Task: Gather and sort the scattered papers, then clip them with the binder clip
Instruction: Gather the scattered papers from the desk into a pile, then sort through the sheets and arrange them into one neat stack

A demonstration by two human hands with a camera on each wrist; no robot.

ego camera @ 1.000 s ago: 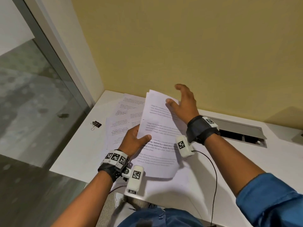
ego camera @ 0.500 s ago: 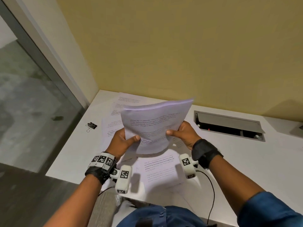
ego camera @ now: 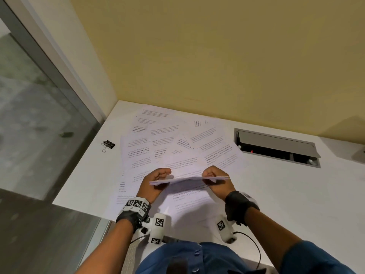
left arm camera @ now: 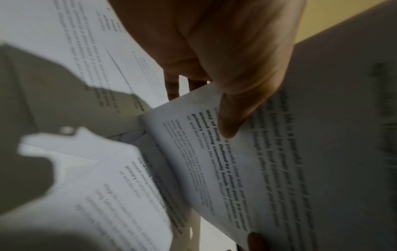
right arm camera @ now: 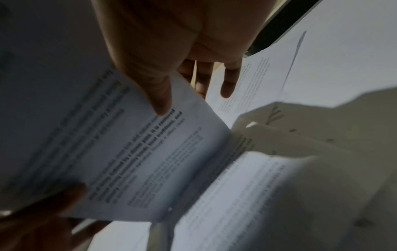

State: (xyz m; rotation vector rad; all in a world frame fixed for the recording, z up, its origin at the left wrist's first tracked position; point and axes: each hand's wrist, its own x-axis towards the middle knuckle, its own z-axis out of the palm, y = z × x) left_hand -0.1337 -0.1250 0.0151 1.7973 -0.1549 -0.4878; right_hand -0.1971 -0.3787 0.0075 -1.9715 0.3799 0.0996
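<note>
Both hands hold a thin stack of printed papers (ego camera: 187,179) upright on its edge above the desk, seen edge-on in the head view. My left hand (ego camera: 157,179) grips the stack's left side, thumb on the near face (left arm camera: 227,122). My right hand (ego camera: 215,177) grips the right side, thumb on the printed page (right arm camera: 161,100). Several more printed sheets (ego camera: 177,147) lie scattered and overlapping on the white desk (ego camera: 286,194) beneath and beyond the hands. A black binder clip (ego camera: 108,144) lies on the desk to the left of the sheets, away from both hands.
A grey cable hatch (ego camera: 276,147) with its flap raised is set into the desk at the right. A yellow wall (ego camera: 217,56) stands behind the desk. A glass partition (ego camera: 39,105) runs along the left edge. A wrist camera cable (ego camera: 254,246) hangs near the front edge.
The stack was grasped by both hands, then swung from facing me to stand edge-on, lower and nearer the desk. The head view shifted, showing more scattered sheets.
</note>
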